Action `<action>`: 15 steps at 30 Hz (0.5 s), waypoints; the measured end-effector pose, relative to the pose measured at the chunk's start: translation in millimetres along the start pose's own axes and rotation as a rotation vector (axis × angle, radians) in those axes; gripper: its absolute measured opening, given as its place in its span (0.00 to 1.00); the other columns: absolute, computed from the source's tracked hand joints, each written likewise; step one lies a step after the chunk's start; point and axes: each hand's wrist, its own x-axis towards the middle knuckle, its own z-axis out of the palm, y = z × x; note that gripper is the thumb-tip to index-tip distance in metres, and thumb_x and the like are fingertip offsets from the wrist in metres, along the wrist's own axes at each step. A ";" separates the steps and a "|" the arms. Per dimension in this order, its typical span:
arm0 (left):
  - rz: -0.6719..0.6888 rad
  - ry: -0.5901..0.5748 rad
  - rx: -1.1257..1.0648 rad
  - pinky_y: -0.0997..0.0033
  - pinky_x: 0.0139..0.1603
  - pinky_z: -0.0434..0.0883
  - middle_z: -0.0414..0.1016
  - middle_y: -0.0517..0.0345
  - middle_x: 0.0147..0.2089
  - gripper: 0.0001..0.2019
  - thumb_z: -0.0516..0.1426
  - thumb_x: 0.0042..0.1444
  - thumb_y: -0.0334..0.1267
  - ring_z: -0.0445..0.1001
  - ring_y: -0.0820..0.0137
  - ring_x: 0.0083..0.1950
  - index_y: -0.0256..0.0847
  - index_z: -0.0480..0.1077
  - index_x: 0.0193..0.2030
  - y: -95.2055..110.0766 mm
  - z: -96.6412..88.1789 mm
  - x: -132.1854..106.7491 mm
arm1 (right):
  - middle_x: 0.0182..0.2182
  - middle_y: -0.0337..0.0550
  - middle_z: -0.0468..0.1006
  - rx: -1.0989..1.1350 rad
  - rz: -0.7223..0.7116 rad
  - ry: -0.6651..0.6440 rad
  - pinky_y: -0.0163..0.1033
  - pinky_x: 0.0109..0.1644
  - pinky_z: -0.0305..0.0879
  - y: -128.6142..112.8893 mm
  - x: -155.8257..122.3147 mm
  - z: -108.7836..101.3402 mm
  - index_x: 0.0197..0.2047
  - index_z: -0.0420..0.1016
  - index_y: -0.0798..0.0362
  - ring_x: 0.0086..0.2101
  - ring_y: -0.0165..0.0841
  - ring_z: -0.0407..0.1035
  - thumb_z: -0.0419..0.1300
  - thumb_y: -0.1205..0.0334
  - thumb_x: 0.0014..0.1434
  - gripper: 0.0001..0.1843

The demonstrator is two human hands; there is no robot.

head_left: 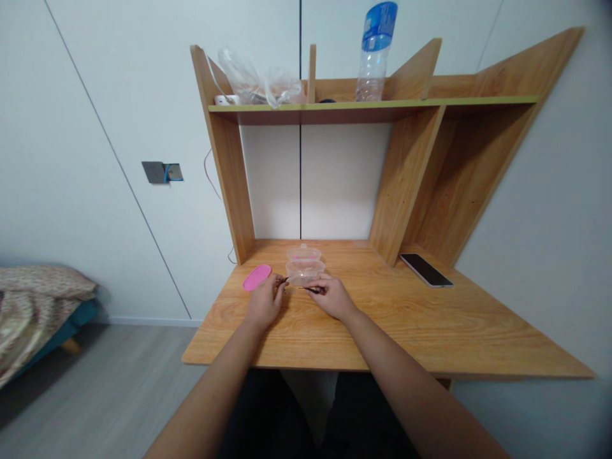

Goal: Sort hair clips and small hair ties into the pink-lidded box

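Note:
My left hand (266, 299) is closed in a pinch over the desk, with a small, thin, dark item (284, 280) poking out from the fingertips. Opposite it, my right hand (333, 296) pinches a slim dark stick-like item (313, 290) that points left. Both items are too small to name, and the two hands are apart. Just beyond the fingers lies a clear plastic box (306, 267), its hinged lid raised at the back, with pink bits near the hinge. A pink oval lid or dish (257, 278) rests beside my left hand.
The wooden desk (401, 331) has a shelf unit (325, 115) rising at its back. A phone (426, 270) lies at the right. Up on the shelf are a plastic bag (262, 83) and a clear bottle with a blue label (375, 54). A bed (38, 306) stands at far left.

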 end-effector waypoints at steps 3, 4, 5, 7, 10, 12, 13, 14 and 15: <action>0.010 -0.028 -0.035 0.64 0.45 0.74 0.82 0.50 0.46 0.07 0.51 0.67 0.38 0.80 0.62 0.47 0.43 0.68 0.47 2.3 0.7 -0.7 | 0.36 0.44 0.78 0.043 0.011 -0.030 0.37 0.39 0.70 3.5 -1.7 1.8 0.32 0.81 0.53 0.36 0.33 0.73 0.67 0.62 0.56 0.04; 0.015 -0.039 -0.042 0.64 0.46 0.74 0.82 0.50 0.46 0.07 0.51 0.67 0.38 0.80 0.62 0.47 0.43 0.68 0.47 2.9 0.8 -0.9 | 0.37 0.44 0.78 0.061 0.020 -0.052 0.38 0.41 0.71 5.1 -2.5 3.0 0.31 0.79 0.54 0.37 0.33 0.73 0.67 0.62 0.57 0.06; 0.019 -0.050 -0.045 0.64 0.46 0.74 0.82 0.50 0.46 0.07 0.51 0.67 0.39 0.80 0.62 0.48 0.43 0.68 0.48 3.3 1.0 -1.1 | 0.37 0.44 0.78 0.079 0.031 -0.079 0.39 0.43 0.72 7.1 -3.4 4.5 0.31 0.78 0.55 0.38 0.33 0.74 0.66 0.61 0.58 0.07; 0.025 -0.070 -0.044 0.64 0.45 0.74 0.82 0.50 0.46 0.08 0.52 0.67 0.39 0.80 0.62 0.47 0.43 0.69 0.47 3.5 1.2 -1.4 | 0.39 0.44 0.79 0.108 0.063 -0.145 0.42 0.45 0.73 11.8 -5.0 7.9 0.37 0.77 0.56 0.39 0.33 0.75 0.64 0.59 0.63 0.09; 0.034 -0.095 -0.028 0.65 0.44 0.73 0.82 0.51 0.43 0.08 0.53 0.67 0.40 0.79 0.63 0.44 0.43 0.72 0.44 2.8 1.5 -1.7 | 0.44 0.44 0.77 0.127 0.119 -0.232 0.44 0.44 0.75 18.0 -6.0 11.5 0.49 0.74 0.57 0.40 0.34 0.75 0.61 0.56 0.67 0.13; 0.042 -0.103 -0.014 0.66 0.42 0.72 0.81 0.52 0.41 0.08 0.54 0.66 0.40 0.78 0.63 0.42 0.42 0.74 0.42 2.3 1.2 -1.6 | 0.43 0.44 0.77 0.129 0.149 -0.264 0.43 0.42 0.75 19.5 -5.5 11.8 0.50 0.73 0.57 0.38 0.33 0.75 0.60 0.56 0.67 0.13; 0.046 -0.104 -0.008 0.66 0.42 0.72 0.81 0.52 0.40 0.08 0.54 0.66 0.40 0.78 0.63 0.41 0.42 0.74 0.42 2.2 0.9 -1.5 | 0.42 0.44 0.77 0.128 0.159 -0.270 0.41 0.40 0.75 19.2 -5.0 11.3 0.49 0.73 0.57 0.37 0.32 0.74 0.60 0.56 0.67 0.13; 0.053 -0.106 -0.004 0.66 0.42 0.71 0.80 0.52 0.39 0.08 0.55 0.65 0.40 0.77 0.63 0.41 0.42 0.75 0.42 2.3 0.5 -1.3 | 0.41 0.43 0.77 0.127 0.164 -0.269 0.40 0.39 0.75 18.2 -4.3 10.4 0.48 0.73 0.57 0.35 0.31 0.74 0.60 0.56 0.67 0.13; 0.061 -0.109 -0.002 0.66 0.42 0.71 0.80 0.52 0.38 0.08 0.55 0.65 0.39 0.77 0.63 0.41 0.42 0.75 0.41 2.3 0.0 -1.0 | 0.38 0.41 0.77 0.126 0.166 -0.262 0.38 0.37 0.74 16.7 -3.5 9.5 0.47 0.74 0.57 0.33 0.30 0.73 0.61 0.56 0.67 0.12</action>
